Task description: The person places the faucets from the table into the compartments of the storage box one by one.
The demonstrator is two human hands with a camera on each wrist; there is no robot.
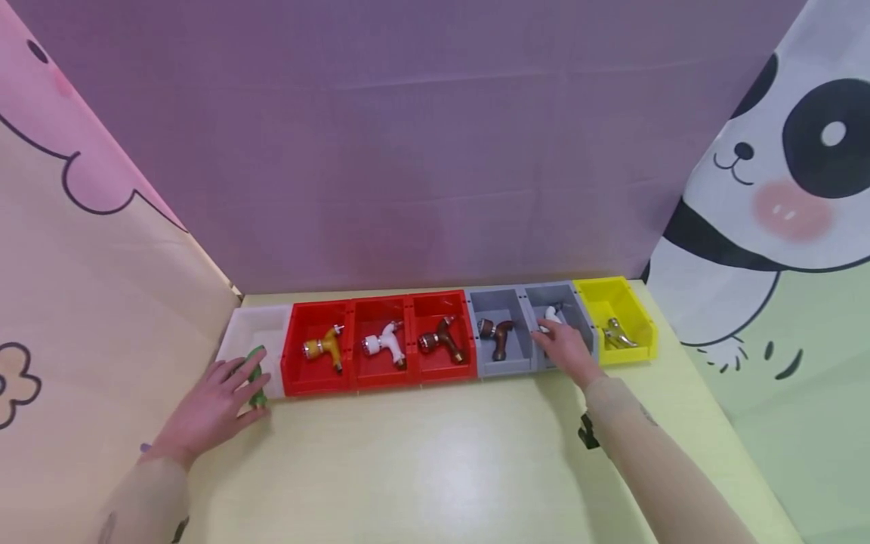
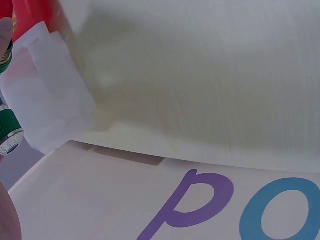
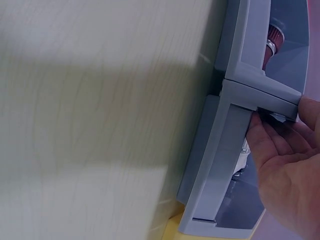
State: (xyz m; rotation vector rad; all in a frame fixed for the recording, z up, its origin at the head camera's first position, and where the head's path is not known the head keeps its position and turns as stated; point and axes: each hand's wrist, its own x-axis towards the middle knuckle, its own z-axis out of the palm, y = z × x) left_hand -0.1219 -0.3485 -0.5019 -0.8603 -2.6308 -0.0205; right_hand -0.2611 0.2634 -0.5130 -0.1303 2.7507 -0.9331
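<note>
At the far left, my left hand (image 1: 214, 404) holds a green faucet (image 1: 257, 381) at the front of the white bin (image 1: 238, 332). Its green ribbed handle (image 2: 9, 122) shows at the edge of the left wrist view. My right hand (image 1: 563, 346) reaches into the right-hand grey bin (image 1: 578, 302), its fingers beside the divider wall. A white faucet (image 3: 242, 159) lies in that bin, partly hidden by the hand. The thumb is near the divider's end; whether the fingers grip the faucet cannot be made out.
Three red bins hold a yellow faucet (image 1: 329, 347), another white faucet (image 1: 386, 344) and a dark brown faucet (image 1: 445, 340). The left grey bin holds a brown faucet (image 1: 498, 336). A metallic faucet (image 1: 617, 334) lies in the yellow bin (image 1: 601, 291). The bins stand along the back of the pale table (image 1: 421, 461).
</note>
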